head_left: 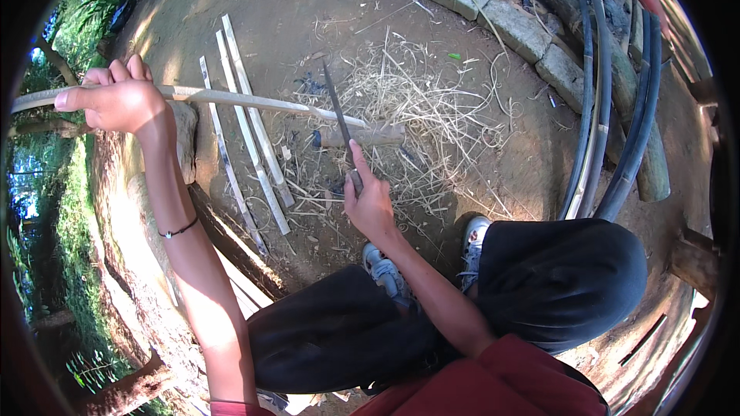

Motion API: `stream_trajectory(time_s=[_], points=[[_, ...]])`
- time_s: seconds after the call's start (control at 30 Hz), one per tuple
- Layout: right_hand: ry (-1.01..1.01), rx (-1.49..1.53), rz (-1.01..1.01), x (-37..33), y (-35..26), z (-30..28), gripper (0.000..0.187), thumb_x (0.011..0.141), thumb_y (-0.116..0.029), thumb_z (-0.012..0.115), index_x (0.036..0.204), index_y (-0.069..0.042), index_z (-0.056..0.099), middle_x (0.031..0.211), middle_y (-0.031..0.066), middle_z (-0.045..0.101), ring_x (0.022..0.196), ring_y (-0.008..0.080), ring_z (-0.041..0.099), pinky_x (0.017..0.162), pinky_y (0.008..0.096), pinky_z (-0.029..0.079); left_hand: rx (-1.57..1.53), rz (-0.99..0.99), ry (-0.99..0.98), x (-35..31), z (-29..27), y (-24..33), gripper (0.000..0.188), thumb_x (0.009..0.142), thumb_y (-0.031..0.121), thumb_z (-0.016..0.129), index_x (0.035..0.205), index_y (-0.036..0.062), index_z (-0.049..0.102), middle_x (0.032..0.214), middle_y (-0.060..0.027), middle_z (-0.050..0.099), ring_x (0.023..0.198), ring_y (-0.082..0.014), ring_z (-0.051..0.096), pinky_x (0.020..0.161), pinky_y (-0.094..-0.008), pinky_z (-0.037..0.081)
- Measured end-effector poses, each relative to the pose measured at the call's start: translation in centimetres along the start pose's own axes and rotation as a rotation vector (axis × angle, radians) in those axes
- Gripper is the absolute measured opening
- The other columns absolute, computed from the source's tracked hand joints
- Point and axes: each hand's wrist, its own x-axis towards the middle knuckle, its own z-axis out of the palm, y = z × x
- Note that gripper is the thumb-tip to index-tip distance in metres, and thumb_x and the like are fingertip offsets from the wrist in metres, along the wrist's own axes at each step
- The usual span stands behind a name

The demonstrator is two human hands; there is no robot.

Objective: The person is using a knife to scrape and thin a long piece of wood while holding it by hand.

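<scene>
Left hand (119, 104) grips a long, pale wooden strip (231, 97); right hand (371, 206) clasps a dark, narrow metal knife (334, 97) crossing it. Any blade marking is unreadable.

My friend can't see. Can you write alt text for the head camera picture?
A person's left hand grips a long, thin, pale strip, and the right hand holds a dark knife beside it. Curly shavings lie on the brown ground, with three more strips to their left.
</scene>
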Motion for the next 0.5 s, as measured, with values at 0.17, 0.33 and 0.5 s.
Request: stream_trajectory(time_s=[0.17, 0.33, 0.5], points=[[0.114, -0.062, 0.034, 0.7, 4.5, -1.1, 0.067, 0.089, 0.002, 0.055, 0.153, -0.010, 0.038, 0.060, 0.0117, 0.054, 0.051, 0.0162, 0.052, 0.055, 0.0327, 0.046, -0.027, -0.031, -0.074, -0.6, 0.7, -0.1, 0.065, 0.098, 0.072, 0.025, 0.072, 0.0129, 0.021, 0.061, 0.0009, 0.017, 0.053, -0.0141, 0.012, 0.046, -0.0307, 0.014], [-0.005, 0.010, -0.034, 0.3, -1.4, -0.7, 0.072, 0.089, 0.001, 0.057, 0.155, -0.010, 0.032, 0.067, 0.0216, 0.065, 0.058, 0.0329, 0.067, 0.058, 0.0425, 0.053, -0.032, 0.034, -0.083, -0.3, 1.3, 0.8, 0.062, 0.101, 0.067, 0.021, 0.073, 0.0123, 0.023, 0.064, -0.0006, 0.020, 0.054, -0.0145, 0.015, 0.045, -0.0330, 0.016], [0.125, 0.009, 0.042, 1.0, 5.4, -0.3, 0.067, 0.090, 0.001, 0.057, 0.153, -0.010, 0.037, 0.063, 0.0132, 0.054, 0.054, 0.0162, 0.051, 0.056, 0.0305, 0.046, 0.049, 0.060, -0.023, -1.1, 3.2, 0.4, 0.063, 0.101, 0.066, 0.015, 0.073, 0.0102, 0.024, 0.059, -0.0031, 0.018, 0.055, -0.0182, 0.015, 0.047, -0.0340, 0.020]])
